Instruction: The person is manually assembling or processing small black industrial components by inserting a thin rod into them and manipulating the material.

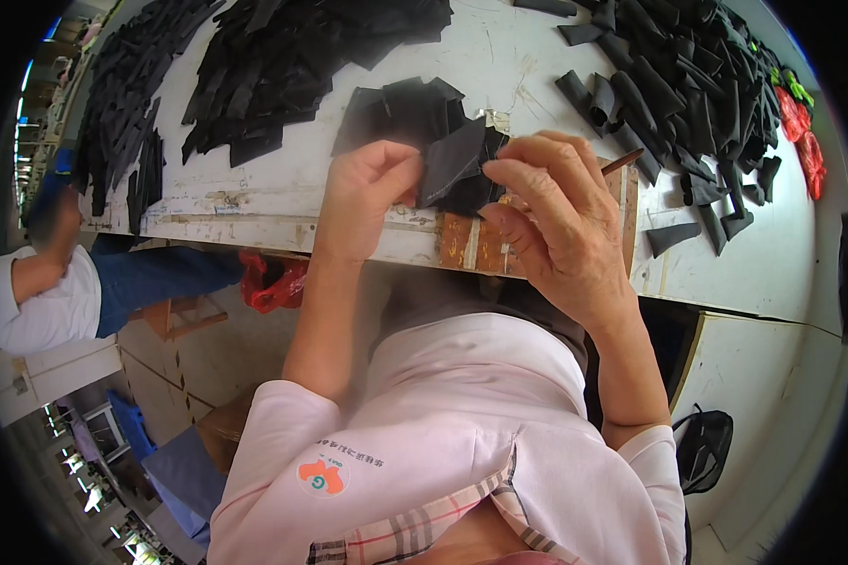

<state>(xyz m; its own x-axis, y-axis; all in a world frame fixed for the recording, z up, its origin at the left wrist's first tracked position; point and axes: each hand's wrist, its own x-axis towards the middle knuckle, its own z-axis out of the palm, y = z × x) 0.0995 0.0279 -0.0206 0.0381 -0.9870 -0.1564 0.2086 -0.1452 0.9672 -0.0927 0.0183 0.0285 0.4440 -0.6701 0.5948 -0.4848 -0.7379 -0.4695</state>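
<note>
Both hands up at the near edge of the white worktable [556,66], working one dark grey fabric piece [450,165]

Left hand [363,193]: fingers curled in tight, thumb and fingertips pinching the left edge of the piece. Right hand [556,221]: fingers narrow, thumb and forefinger pinching the right side of the same piece, other fingers folded under. A thin brown stick-like tool [622,162] pokes out behind the right hand's fingers; can't tell whether it's gripped or just lying on the table

The piece is held between the two hands, tilted, just above a small stack of similar dark pieces [400,111] lying on the table right behind it. Under the right hand, an orange-brown patch [471,243] on the table edge

Rest of the table: large heap of black cut pieces [283,56] at upper left, long black strips [127,104] along the far left edge, another heap of rolled and cone-shaped black pieces [688,85] at upper right, a lone black cone piece [674,237] near the right hand. Red items [801,137] at the far right edge

Below the table: red bag [271,281] on the floor, black bag [705,447] at lower right. Another person [42,297] in white top and blue trousers at far left, well apart
</note>
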